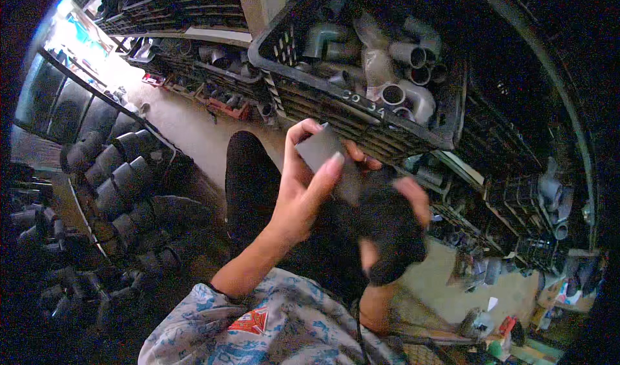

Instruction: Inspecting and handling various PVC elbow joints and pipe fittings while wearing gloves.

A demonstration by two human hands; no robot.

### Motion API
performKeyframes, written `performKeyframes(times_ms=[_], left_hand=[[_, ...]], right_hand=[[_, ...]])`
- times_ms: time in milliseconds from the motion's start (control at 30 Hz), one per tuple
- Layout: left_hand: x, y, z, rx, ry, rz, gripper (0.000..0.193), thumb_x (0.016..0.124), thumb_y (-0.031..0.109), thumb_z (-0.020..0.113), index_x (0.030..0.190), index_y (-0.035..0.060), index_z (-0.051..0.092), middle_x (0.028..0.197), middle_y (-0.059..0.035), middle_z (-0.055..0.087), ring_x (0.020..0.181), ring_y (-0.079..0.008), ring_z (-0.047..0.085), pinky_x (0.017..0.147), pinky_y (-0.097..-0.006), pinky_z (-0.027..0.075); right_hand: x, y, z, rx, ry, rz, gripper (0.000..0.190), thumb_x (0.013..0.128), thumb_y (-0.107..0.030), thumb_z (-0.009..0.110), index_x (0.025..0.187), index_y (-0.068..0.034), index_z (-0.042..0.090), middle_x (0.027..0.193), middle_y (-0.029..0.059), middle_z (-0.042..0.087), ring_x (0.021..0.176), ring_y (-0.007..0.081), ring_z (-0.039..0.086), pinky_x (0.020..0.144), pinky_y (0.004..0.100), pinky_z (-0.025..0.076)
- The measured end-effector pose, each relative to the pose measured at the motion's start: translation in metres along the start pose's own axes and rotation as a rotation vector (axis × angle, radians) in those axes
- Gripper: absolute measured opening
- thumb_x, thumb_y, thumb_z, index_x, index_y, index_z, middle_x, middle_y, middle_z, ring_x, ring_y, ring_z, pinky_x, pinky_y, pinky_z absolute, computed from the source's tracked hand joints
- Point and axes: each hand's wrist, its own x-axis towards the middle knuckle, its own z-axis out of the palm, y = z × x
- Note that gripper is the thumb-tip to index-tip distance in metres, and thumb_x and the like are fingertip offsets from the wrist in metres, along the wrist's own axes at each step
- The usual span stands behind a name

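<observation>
A grey plastic pipe fitting (322,149) lies in my left hand (302,185), with the thumb across its face and fingers around its far side. Its lower part blurs into shadow. My right hand (411,200) is blurred beside it, its fingers around a large black object (395,229) whose kind I cannot tell; whether this touches the grey fitting is unclear. Just beyond both hands stands a black plastic crate (315,81) with white marks on its rim. Grey pipe elbows (419,98) and other grey fittings lie in it.
Many dark pipe fittings (128,176) are piled at the left. A red bin (230,108) of small parts stands along the far aisle. More crates with fittings (552,185) are at the right. Assorted items lie on the floor (513,287) at the lower right.
</observation>
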Motion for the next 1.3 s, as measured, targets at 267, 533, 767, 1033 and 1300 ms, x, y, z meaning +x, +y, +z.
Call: performKeyframes(times_ms=[267,533,767,1033,1300], left_hand=[[0.006,0.003,-0.016,0.178,-0.096,0.084,0.066,0.085,0.012,0.058,0.135,0.0129,0.015,0.129,-0.0201,0.042,0.115,-0.0313,0.048,0.097,-0.0421,0.036],[-0.003,0.008,-0.013,0.045,-0.161,-0.029,0.077,0.08,0.023,0.062,0.14,0.0083,0.015,0.133,-0.0233,0.038,0.12,-0.0275,0.044,0.101,-0.0369,0.032],[0.009,0.004,-0.005,-0.108,-0.12,0.022,0.085,0.079,0.023,0.063,0.143,0.0092,0.009,0.137,-0.0216,0.034,0.119,-0.0215,0.044,0.1,-0.0323,0.032],[0.009,0.008,-0.003,-0.071,-0.243,-0.139,0.095,0.07,0.028,0.068,0.143,0.0058,0.011,0.146,-0.0126,0.02,0.128,-0.0209,0.031,0.104,-0.0319,0.024],[0.01,0.014,-0.009,0.445,-0.15,-0.2,0.082,0.082,0.042,0.056,0.143,0.0064,0.013,0.123,-0.0101,0.048,0.111,-0.0187,0.048,0.097,-0.0306,0.035]], right_hand=[[0.008,-0.002,0.002,0.215,-0.299,0.053,0.034,0.07,-0.014,0.07,0.099,0.0,0.061,0.102,0.0141,0.059,0.098,0.0211,0.055,0.087,0.0313,0.042],[0.019,-0.005,0.003,0.508,0.015,0.372,0.063,0.069,-0.013,0.072,0.123,0.0,0.044,0.123,0.0107,0.049,0.11,0.0225,0.049,0.098,0.0368,0.036],[0.031,-0.018,0.015,0.072,-0.226,-0.173,0.094,0.056,-0.051,0.078,0.126,-0.001,0.037,0.12,0.0145,0.047,0.113,0.034,0.042,0.099,0.0391,0.032],[0.041,-0.015,0.019,0.36,-0.059,0.036,0.064,0.067,-0.042,0.073,0.115,-0.004,0.052,0.117,0.0164,0.047,0.109,0.0335,0.046,0.095,0.0407,0.036],[0.044,-0.018,0.003,-0.065,-0.03,-0.228,0.053,0.069,-0.029,0.071,0.11,-0.001,0.054,0.11,0.0155,0.05,0.102,0.0315,0.049,0.09,0.04,0.038]])
